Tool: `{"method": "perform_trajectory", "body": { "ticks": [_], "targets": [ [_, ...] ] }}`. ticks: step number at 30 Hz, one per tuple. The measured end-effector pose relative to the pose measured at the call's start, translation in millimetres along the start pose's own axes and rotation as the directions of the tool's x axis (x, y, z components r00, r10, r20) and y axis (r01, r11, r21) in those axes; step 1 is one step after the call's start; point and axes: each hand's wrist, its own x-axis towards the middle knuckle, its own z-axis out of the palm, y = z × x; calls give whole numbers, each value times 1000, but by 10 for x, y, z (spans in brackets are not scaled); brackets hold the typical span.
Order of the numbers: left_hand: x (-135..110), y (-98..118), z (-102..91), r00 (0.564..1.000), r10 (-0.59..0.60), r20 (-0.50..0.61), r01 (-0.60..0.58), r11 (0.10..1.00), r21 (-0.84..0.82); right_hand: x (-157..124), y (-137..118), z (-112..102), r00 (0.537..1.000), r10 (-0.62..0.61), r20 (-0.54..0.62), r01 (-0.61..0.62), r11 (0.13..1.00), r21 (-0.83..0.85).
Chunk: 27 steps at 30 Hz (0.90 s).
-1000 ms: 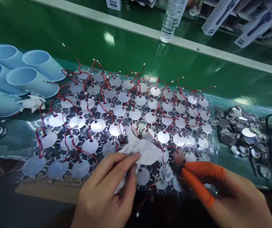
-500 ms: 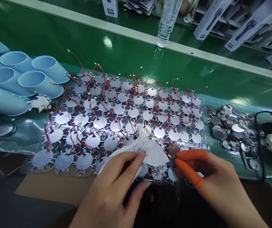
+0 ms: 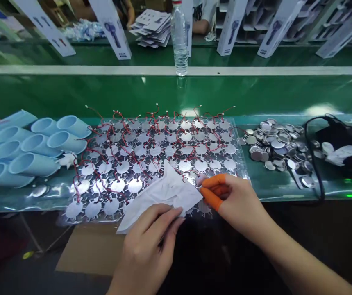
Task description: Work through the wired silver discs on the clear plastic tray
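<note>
My left grip point(image 3: 148, 241) pinched shut on white wipe point(image 3: 163, 200) above wired discs point(image 3: 155, 150); right grip point(image 3: 237, 196), orange finger cots point(image 3: 211, 198), nearly closed at disc point(image 3: 200, 179), hold unclear; view now higher.

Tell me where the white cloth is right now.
In the head view, the white cloth lies across the near edge of the sheet of wired metal discs, gripped by the left hand, with the right hand just to its right.

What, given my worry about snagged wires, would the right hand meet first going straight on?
Probably the white cloth in the left hand, just past the right hand's orange-cotted fingertips; depth is unclear.
</note>
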Motion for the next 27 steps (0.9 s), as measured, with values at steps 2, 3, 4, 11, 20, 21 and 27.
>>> {"method": "perform_trajectory", "body": {
  "ticks": [2,3,4,11,20,21,27],
  "targets": [
    [33,8,49,1000,14,20,-14,1000,0,3,30,-2,1000,-25,-2,25,1000,2],
    [54,10,76,999,30,31,-30,999,10,6,45,0,999,-38,-3,38,999,3],
    [76,12,100,998,51,42,-52,998,26,12,60,3,999,-50,-2,50,999,6],
    [168,17,150,992,112,56,-117,989,92,85,105,15,997,-75,26,73,995,68],
    [168,-26,181,987,156,41,-161,969,189,103,144,-26,994,-102,33,102,995,18],
    [174,-28,187,985,168,36,-172,967,189,104,146,-28,994,-97,40,97,995,12],
    [195,-53,202,981,194,25,-195,963,185,121,132,-16,985,-173,15,173,983,-63]
  ]
}}
